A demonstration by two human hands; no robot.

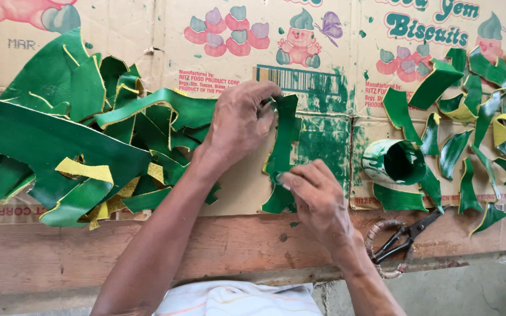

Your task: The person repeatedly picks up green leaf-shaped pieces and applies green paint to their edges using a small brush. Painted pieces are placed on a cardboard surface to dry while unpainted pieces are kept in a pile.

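We see the left hand [240, 120] pressing its fingers down on the upper end of a long, curved green leather strip [282, 153] that lies on a flattened printed cardboard sheet [247, 187] stained with green paint. The right hand [317, 196] pinches the strip's lower left edge between thumb and fingers, so both hands grip the same piece. The strip sits near the middle of the cardboard, just left of a dark green smear.

To the left we find a heap of green and yellow leather offcuts [71, 134]. To the right lie smaller curved green cut pieces [475, 123], spread apart, with a paint-smeared green cup [395, 161] tipped on its side among them. Black scissors with wrapped handles [402, 237] rest on the worn wooden tabletop [60, 251] edge, near the right wrist.
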